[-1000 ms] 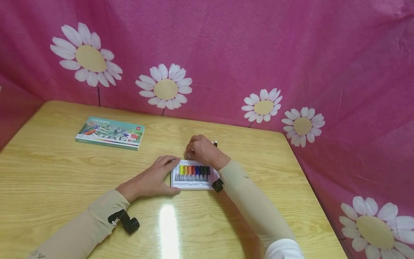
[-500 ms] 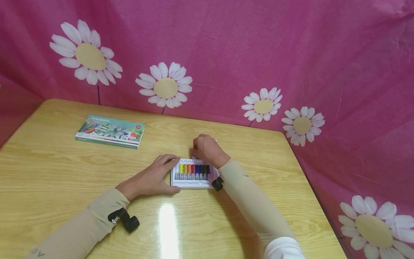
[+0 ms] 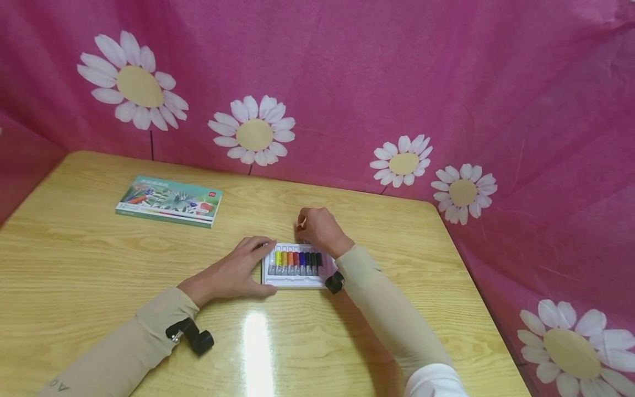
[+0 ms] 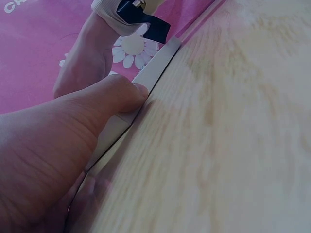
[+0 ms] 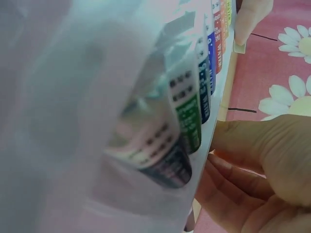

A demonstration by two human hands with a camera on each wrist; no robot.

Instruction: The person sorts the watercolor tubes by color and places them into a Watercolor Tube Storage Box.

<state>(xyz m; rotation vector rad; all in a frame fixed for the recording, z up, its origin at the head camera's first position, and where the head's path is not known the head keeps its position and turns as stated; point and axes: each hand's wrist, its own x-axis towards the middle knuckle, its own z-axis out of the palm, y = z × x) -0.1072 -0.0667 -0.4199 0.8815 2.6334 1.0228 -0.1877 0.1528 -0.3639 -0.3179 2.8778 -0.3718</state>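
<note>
A shallow white paint box (image 3: 297, 282) lies on the wooden table, with a row of paint tubes (image 3: 295, 263) running from yellow to dark colours. My left hand (image 3: 233, 273) grips its left end, thumb on the near edge and fingers at the far one. In the left wrist view the thumb (image 4: 116, 94) presses along the box's white side (image 4: 158, 60). My right hand (image 3: 322, 229) is at the far edge, fingers curled. Close up, the right hand (image 5: 262, 170) meets the box rim beside green and dark tubes (image 5: 187, 114); its fingertips are partly hidden. Anything between them is indistinct.
A flat green illustrated box (image 3: 168, 201) lies at the back left of the table (image 3: 99, 264). Behind rises a pink curtain (image 3: 327, 66) with daisies. Blurred translucent film (image 5: 73, 97) covers much of the right wrist view.
My right hand has shifted slightly rightward along the box's far edge. The black-and-white ends seen behind it earlier are now hidden. My left hand and the box have stayed in place.
</note>
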